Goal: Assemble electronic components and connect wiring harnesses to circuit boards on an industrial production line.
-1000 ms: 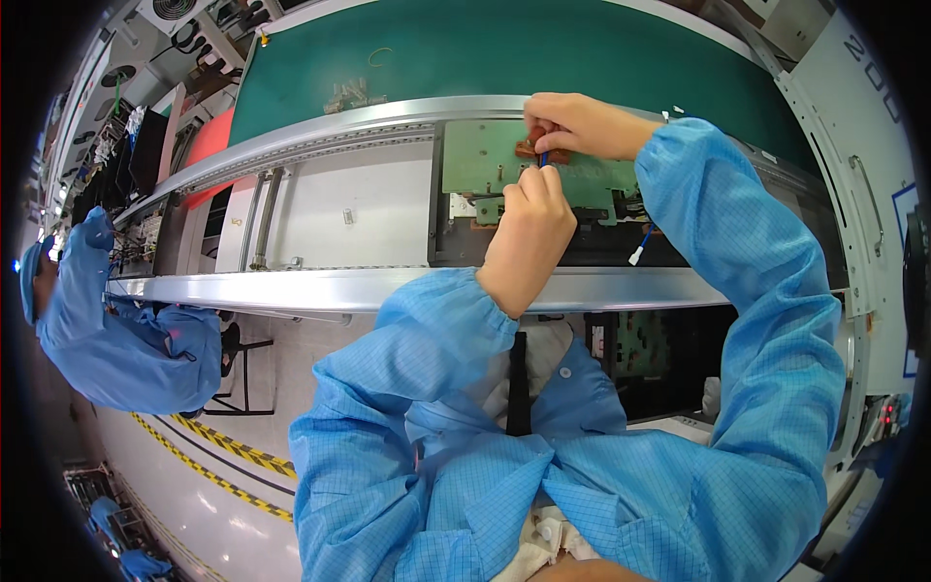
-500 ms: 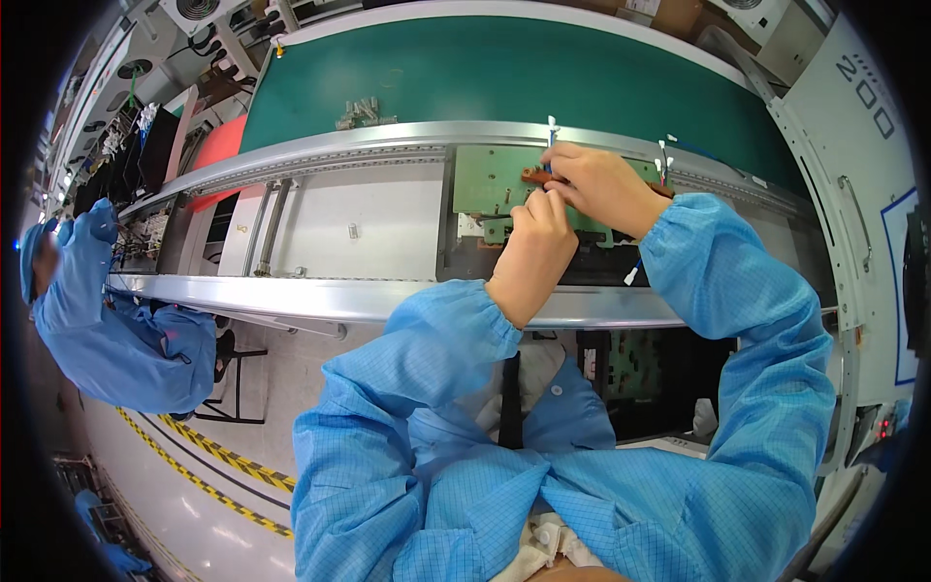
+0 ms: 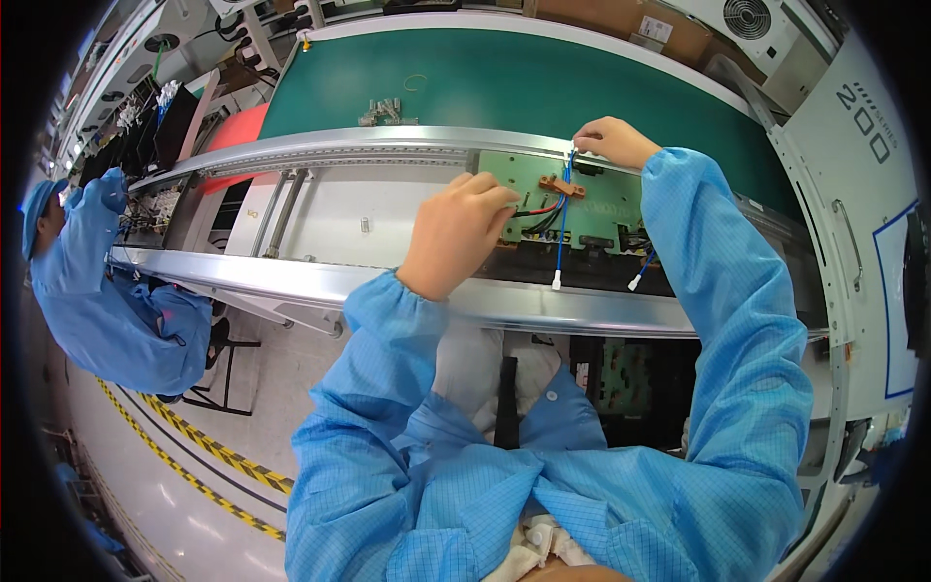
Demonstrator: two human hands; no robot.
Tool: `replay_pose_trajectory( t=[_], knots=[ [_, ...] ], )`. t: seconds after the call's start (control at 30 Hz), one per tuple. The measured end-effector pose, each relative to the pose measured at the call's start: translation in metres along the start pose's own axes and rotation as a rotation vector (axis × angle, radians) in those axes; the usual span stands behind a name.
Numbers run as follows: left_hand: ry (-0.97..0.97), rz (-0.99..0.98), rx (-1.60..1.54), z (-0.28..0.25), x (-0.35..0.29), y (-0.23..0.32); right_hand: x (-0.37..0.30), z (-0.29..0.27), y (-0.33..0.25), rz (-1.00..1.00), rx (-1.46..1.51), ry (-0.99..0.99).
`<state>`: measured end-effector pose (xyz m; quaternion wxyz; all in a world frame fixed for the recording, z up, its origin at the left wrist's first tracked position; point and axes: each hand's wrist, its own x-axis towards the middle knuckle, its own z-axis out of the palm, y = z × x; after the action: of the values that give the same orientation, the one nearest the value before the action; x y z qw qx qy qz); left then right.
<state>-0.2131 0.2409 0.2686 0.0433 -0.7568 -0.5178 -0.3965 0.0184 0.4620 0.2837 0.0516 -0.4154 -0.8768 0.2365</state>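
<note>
A green circuit board (image 3: 611, 199) lies in a dark carrier between the metal rails. On it sits a reddish-brown block (image 3: 561, 187), with wires bunched around it. My left hand (image 3: 454, 231) is closed at the board's left side, its fingertips at the end of red and black wires (image 3: 535, 210). Beyond the block, my right hand (image 3: 618, 143) pinches the upper end of a blue wire (image 3: 568, 165) near the far rail. Another blue wire (image 3: 560, 254) hangs toward the near rail, ending in a white connector (image 3: 557, 280).
A green conveyor belt (image 3: 504, 82) runs behind the rail, with a small heap of metal parts (image 3: 386, 113) on it. The near metal rail (image 3: 582, 308) crosses in front of me. A co-worker in blue (image 3: 126, 320) sits at the left. A white machine panel (image 3: 863, 242) stands at the right.
My hands were together over the brown block and have moved apart. The left went left; the right moved up to the far rail, uncovering the block and wires.
</note>
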Motion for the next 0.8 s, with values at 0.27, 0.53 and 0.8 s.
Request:
replay_pose_trajectory(
  t=[0.27,0.53,0.8],
  knots=[
    [-0.009,0.010,-0.001,0.021,-0.001,0.007,0.014,0.007,0.013,0.350,0.343,-0.049],
    [0.113,0.148,0.063,0.025,-0.005,0.009,0.011,0.003,0.004,0.311,0.457,0.076],
    [0.153,0.251,0.140,0.026,-0.009,0.007,0.006,0.002,0.006,0.307,0.555,-0.003]
  ],
)
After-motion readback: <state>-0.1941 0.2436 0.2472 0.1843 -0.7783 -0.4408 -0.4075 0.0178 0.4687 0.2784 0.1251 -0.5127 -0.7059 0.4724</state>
